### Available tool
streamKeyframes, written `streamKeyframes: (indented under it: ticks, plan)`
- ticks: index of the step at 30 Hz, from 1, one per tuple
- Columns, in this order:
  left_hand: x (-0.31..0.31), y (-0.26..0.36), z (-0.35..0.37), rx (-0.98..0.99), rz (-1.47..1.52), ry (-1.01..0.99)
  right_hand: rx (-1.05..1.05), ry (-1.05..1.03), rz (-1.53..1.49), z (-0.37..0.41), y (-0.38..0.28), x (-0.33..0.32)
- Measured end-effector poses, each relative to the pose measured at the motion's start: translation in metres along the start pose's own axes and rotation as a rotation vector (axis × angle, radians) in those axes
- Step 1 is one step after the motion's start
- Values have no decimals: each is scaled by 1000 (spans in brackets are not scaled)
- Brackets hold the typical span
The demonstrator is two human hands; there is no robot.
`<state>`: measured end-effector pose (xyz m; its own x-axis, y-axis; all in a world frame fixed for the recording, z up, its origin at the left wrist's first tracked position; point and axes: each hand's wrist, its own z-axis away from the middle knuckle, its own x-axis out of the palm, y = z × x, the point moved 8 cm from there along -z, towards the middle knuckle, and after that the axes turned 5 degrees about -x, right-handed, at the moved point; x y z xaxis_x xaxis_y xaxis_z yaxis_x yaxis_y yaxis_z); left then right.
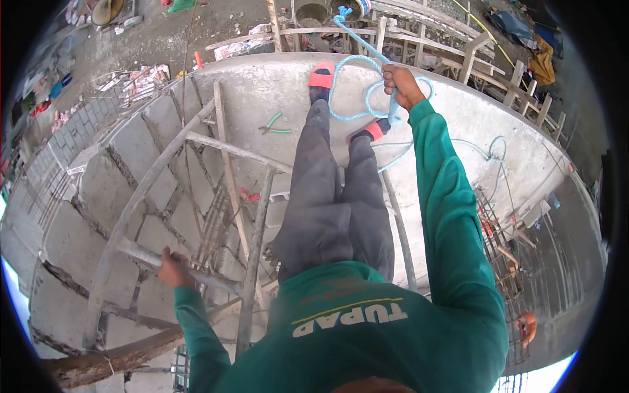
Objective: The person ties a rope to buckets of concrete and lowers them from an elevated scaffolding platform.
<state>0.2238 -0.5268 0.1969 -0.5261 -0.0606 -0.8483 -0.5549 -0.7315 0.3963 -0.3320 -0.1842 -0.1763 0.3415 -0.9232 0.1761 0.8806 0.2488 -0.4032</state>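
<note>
My right hand (402, 85) is closed in a fist around a light-blue rope (359, 40), held out over the far edge of the concrete slab (262, 78). The rope runs up from the fist to a knotted end beyond the edge. Loose loops of it hang and lie around my feet. My left hand (173, 268) is wrapped around a horizontal pipe of a grey metal scaffold frame (147, 254). On the slab, left of my legs, lie green-handled pliers (275, 123) with the handles apart.
A concrete-block wall (78, 242) rises on the left, with a wooden pole (124, 354) across its lower part. Wooden framework (472, 59) stands past the slab's far edge, by a bucket (357, 8). Rebar (501, 249) sticks up at right. Lower ground with debris (141, 78) lies beyond.
</note>
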Motion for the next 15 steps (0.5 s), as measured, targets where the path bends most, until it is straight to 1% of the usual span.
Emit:
streamKeyframes:
  ticks: [2, 5, 10, 12, 13, 15]
  plan:
    - [-1, -2, -5, 1, 0, 2, 14, 18, -14, -6, 5, 3]
    - [-4, -4, -5, -4, -4, 7, -44, -33, -93, -23, -13, 11]
    - [-2, -2, -5, -1, 1, 32, -133, -72, -45, -48, -71, 19]
    - [-2, -2, -5, -3, -19, 23, -220, -45, 6, -55, -94, 28]
    - [-3, -2, -5, -7, -18, 27, -167, -43, -7, -68, -99, 29]
    - [-2, -4, -7, -35, -18, 10, -201, -60, 5, -79, -113, 39]
